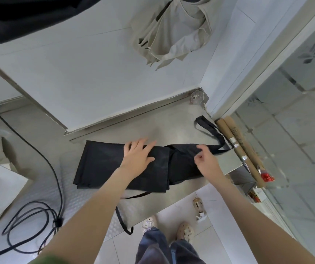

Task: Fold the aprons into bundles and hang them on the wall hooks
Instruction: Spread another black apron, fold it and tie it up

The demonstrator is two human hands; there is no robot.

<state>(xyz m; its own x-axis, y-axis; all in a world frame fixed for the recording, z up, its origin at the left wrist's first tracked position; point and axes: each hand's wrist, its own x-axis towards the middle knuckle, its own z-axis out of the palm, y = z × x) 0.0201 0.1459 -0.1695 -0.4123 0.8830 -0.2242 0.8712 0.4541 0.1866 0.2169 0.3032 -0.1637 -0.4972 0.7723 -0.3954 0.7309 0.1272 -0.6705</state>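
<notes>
Bare forearms [95,212] are reached out over a black apron [105,164] laid on the steel desk [162,126]
The apron is folded into a long band beside the wall [95,73]; its middle is pressed flat by the left hand [137,157] with fingers straight and spread, and its right part is pinched by the curled fingers of the right hand [208,162]. One strap [200,117] is looped toward two cardboard tubes [238,147] at the desk's right edge. A beige apron [172,31] is hung on the wall above
</notes>
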